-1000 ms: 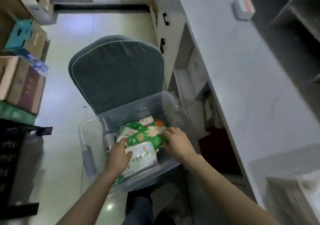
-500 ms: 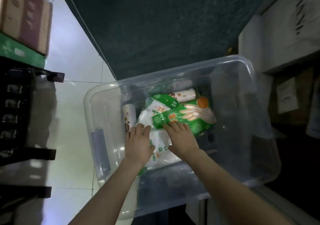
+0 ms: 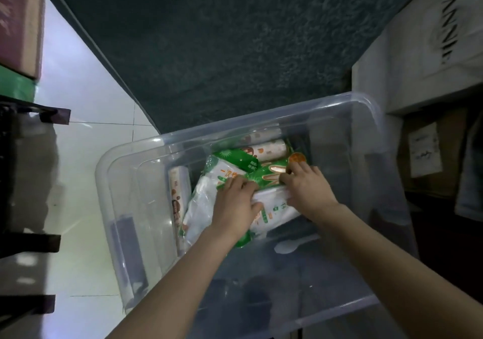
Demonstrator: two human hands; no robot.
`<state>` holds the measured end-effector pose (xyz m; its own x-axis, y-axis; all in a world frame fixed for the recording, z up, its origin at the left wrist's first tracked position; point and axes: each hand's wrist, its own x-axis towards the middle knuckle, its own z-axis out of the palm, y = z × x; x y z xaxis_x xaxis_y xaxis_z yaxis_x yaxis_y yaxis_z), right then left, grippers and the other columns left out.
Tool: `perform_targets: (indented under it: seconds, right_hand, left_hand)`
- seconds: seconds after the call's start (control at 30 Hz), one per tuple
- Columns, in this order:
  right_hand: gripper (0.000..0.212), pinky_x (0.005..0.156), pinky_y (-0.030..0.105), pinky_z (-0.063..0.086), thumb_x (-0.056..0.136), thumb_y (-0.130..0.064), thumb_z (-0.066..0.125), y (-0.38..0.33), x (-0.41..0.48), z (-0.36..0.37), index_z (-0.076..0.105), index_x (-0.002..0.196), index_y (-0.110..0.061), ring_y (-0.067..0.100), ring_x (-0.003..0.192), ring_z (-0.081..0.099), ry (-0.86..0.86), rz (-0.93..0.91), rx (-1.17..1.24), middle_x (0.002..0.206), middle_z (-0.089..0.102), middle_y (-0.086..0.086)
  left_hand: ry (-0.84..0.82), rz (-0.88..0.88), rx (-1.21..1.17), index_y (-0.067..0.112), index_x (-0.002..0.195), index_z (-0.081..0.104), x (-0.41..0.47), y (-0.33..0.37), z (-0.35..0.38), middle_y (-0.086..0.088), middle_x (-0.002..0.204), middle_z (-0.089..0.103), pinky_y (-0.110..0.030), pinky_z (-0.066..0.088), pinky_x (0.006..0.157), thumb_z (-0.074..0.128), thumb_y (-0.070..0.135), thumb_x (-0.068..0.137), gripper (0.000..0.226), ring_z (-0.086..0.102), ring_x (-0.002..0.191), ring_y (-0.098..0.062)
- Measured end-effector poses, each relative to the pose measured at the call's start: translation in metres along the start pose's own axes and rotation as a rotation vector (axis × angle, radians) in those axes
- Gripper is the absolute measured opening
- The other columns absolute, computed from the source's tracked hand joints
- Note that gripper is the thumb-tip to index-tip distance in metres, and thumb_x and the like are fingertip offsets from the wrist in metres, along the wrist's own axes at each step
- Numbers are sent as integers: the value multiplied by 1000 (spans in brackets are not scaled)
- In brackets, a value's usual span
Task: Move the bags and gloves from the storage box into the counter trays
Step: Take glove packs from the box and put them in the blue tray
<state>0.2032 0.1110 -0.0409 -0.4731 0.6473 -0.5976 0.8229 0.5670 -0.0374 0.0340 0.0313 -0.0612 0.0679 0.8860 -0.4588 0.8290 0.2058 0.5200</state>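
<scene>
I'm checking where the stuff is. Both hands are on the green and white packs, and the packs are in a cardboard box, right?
Not quite. In the head view, the left hand and right hand rest on the green and white packs, but inside a clear plastic storage box, not cardboard.

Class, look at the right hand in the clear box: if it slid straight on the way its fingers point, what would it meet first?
Probably the patterned roll beyond the green packet the right hand rests on; depth is unclear.
</scene>
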Motion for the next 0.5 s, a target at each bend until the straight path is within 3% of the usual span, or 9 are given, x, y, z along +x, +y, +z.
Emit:
perform_targets:
  seconds: [0.1, 0.23, 0.37, 0.5]
  right_hand:
    - [59, 113, 41, 25, 83, -16, 59, 4, 21, -2, 42, 138, -24, 25, 130, 39, -28, -49, 32, 140, 45, 4]
    - [75, 115, 45, 24, 80, -14, 64, -12, 31, 4, 28, 145, -21, 26, 133, 37, -91, -63, 50, 143, 42, 6]
    - [50, 118, 52, 15, 82, -14, 57, -32, 19, 10, 45, 130, -14, 34, 132, 32, -89, -128, -85, 137, 40, 16]
    - [44, 119, 51, 11, 85, -13, 54, -49, 1, 14, 47, 129, -14, 32, 128, 40, -35, -226, -42, 132, 49, 13]
  left_hand:
    - [-13, -99, 34, 17, 126, 54, 24, 0, 5, -9, 139, 42, -40, 31, 105, 60, 32, 86, 43, 34, 129, -28]
    - [-25, -77, 55, 18, 122, 50, 25, -12, 8, -5, 123, 51, -36, 38, 94, 69, 30, 79, 48, 43, 113, -26]
    - [-50, -59, -6, 19, 125, 50, -1, -19, 10, -4, 117, 58, -35, 39, 89, 73, 23, 74, 56, 51, 108, -25]
    - [-158, -137, -177, 17, 122, 59, -26, -26, -2, -7, 107, 58, -33, 46, 80, 68, 18, 78, 44, 58, 95, -24]
